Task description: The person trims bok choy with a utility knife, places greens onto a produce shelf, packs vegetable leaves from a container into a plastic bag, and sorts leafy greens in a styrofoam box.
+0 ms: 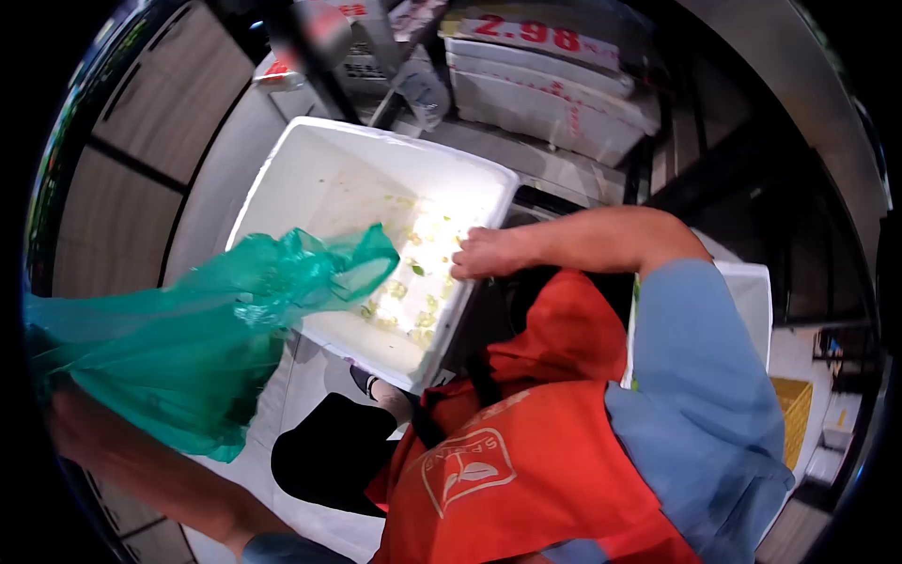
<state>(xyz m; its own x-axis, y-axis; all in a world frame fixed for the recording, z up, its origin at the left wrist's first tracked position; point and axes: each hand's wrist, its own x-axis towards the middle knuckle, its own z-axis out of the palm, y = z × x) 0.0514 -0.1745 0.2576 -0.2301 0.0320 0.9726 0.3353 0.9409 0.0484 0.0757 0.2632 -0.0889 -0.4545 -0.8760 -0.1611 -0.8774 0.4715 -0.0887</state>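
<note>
A white foam box [376, 141] stands in front of me, with small pale and green leafy scraps [418, 270] scattered over its bottom. My right hand [484, 254] is at the box's right-hand rim, its fingers curled over the edge. A translucent green plastic bag [207, 329] stretches from the far left across the box's near-left corner, its crumpled end hanging over the inside. At the dim left edge of the view my left hand [61, 385] holds the other end of the bag; its fingers are mostly hidden in shadow. Something dark shows through the bag's lower part.
Behind the box, white foam cartons [545, 103] stand under a red 2.98 price sign [550, 36]. Another white container [749, 291] is at my right, beyond my sleeve, near a yellow crate [791, 414]. Wood-panelled cabinets [155, 103] line the left side.
</note>
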